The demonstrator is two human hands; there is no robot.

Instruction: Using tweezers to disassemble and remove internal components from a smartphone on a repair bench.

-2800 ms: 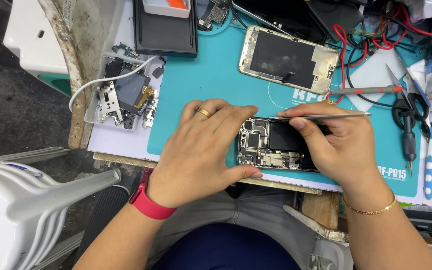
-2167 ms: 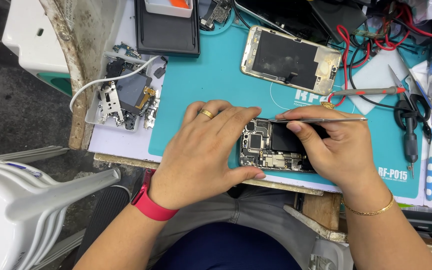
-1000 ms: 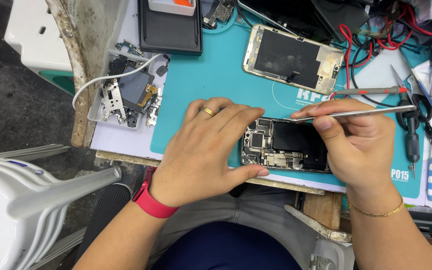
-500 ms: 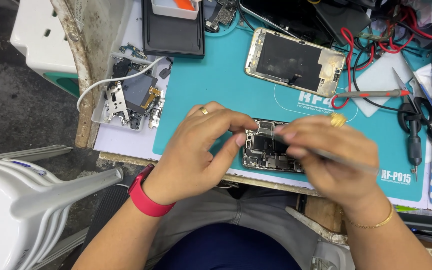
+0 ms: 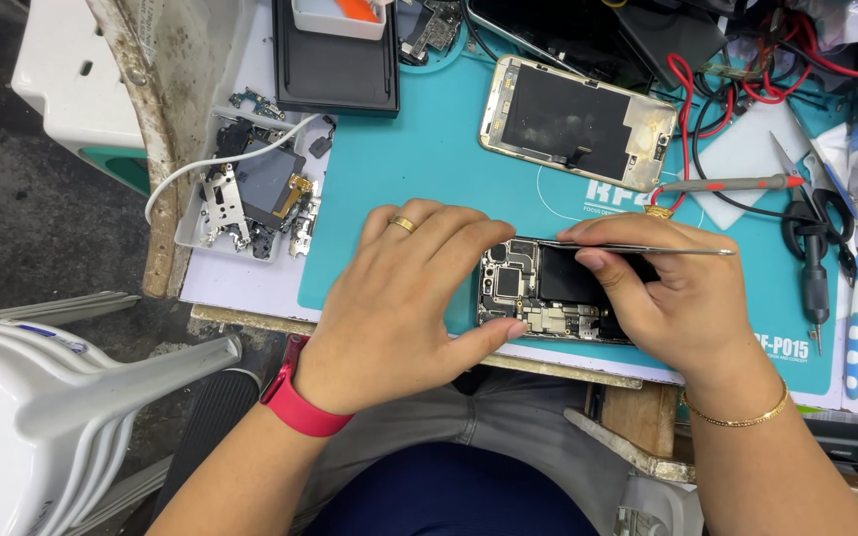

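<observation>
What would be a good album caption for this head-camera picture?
Left hand steadies an opened phone on a teal mat while right hand holds tweezers.

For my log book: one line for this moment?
left hand: steadies opened phone | right hand: holds tweezers over it | teal mat

Mat: teal work mat (image 5: 429,169), covering the bench top.
Upper mat: gold-framed phone housing (image 5: 580,122), lying open-face.
Left edge: clear tray of phone parts (image 5: 250,194), white cable (image 5: 213,159) across it.
Right: black-handled scissors (image 5: 808,203); red wires (image 5: 717,84).
Lower left: stacked white plastic chairs (image 5: 42,397).
</observation>
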